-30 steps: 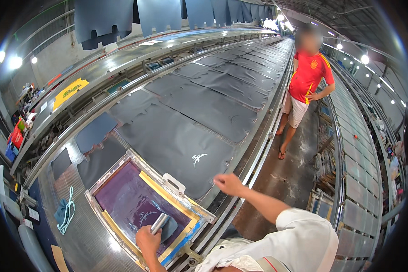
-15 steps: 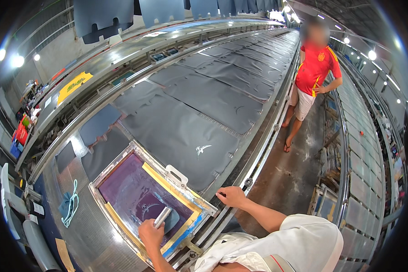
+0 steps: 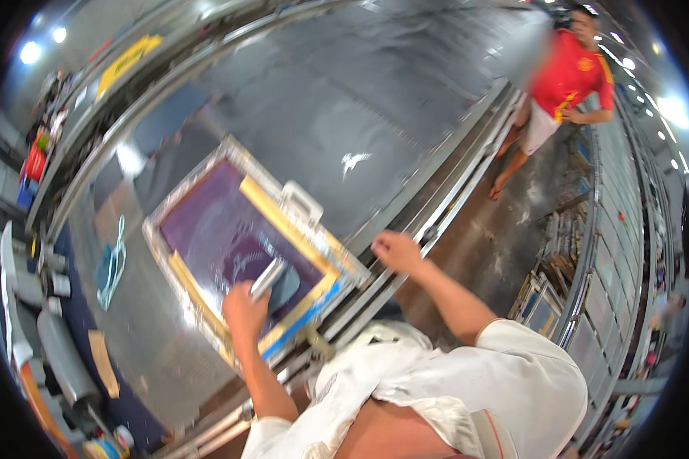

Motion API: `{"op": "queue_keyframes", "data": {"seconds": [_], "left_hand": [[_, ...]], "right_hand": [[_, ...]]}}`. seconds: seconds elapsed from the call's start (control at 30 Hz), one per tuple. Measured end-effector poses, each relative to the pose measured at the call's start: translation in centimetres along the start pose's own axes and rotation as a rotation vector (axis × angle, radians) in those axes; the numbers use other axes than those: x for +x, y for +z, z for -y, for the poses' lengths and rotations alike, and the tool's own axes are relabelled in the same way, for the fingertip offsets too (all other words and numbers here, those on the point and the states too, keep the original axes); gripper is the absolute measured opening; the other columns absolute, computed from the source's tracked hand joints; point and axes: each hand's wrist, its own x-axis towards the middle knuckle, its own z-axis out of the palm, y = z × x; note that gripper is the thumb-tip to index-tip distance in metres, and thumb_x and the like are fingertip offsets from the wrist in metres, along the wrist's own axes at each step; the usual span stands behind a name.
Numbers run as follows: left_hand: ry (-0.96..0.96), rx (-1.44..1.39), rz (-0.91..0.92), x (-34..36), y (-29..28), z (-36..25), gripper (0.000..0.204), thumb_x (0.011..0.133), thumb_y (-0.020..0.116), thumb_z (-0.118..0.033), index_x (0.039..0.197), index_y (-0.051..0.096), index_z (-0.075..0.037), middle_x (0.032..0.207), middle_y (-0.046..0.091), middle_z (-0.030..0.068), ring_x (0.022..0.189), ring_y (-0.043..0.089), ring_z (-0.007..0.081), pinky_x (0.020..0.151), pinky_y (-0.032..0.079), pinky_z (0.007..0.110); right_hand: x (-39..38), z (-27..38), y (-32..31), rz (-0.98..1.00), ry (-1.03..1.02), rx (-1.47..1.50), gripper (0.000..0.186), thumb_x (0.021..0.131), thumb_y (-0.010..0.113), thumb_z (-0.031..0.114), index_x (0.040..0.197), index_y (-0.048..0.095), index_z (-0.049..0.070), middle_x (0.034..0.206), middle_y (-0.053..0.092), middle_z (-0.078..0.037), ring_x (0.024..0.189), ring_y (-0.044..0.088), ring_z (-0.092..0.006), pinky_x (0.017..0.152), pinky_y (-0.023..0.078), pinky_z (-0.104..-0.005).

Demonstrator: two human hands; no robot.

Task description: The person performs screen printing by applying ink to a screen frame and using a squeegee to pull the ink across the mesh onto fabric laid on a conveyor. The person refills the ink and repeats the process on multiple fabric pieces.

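Note:
My left hand (image 3: 245,310) is closed round one end of a squeegee (image 3: 268,278) with a silvery metal bar. The squeegee lies inside a wooden-edged printing screen (image 3: 207,210), over its purple mesh, near a pale printed-looking motif (image 3: 243,264). Yellow and blue tape runs along the frame's inner edges. My right hand (image 3: 396,251) hovers by the table's metal rail, to the right of the screen. Its fingers are curled in, and I see nothing in them. The screen rests on the long table, and a white handle-like bracket (image 3: 302,203) stands on its far right side.
Dark sheets (image 3: 306,99) cover the table beyond the screen, one bearing a small white print (image 3: 354,162). A blue face mask (image 3: 111,264) lies left of the screen. A person in a red shirt (image 3: 574,80) stands in the aisle at the right, beside stacked frames (image 3: 563,252).
The view has tilted down and blurred a little, so the screen and both hands appear higher. My left hand still grips the squeegee at about the same place in the screen.

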Motion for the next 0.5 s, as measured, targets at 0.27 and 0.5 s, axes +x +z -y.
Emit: {"op": "queue_keyframes", "data": {"seconds": [0.27,0.5], "left_hand": [[0.005,-0.003,0.003,0.1,-0.4,0.0,0.023,0.073,0.082,-0.021,0.085,0.072,-0.003,0.083,0.067,0.0178,0.081,0.064,0.0405,0.072,0.049,0.047],[0.017,-0.054,-0.018,-0.3,0.5,1.4,0.025,0.072,0.083,-0.022,0.088,0.074,-0.004,0.086,0.069,0.0200,0.083,0.066,0.0419,0.075,0.051,0.047]], "right_hand": [[11.9,-2.1,-6.2,-0.093,0.254,-0.051,0.032,0.093,0.053,0.014,0.124,0.061,0.013,0.101,0.070,-0.024,0.099,0.065,-0.0462,0.087,0.051,-0.0545],[15.5,-1.9,-3.8,0.080,0.343,-0.084,0.038,0.089,0.055,0.017,0.127,0.060,0.012,0.113,0.069,-0.027,0.113,0.064,-0.0428,0.100,0.048,-0.0518]]}}
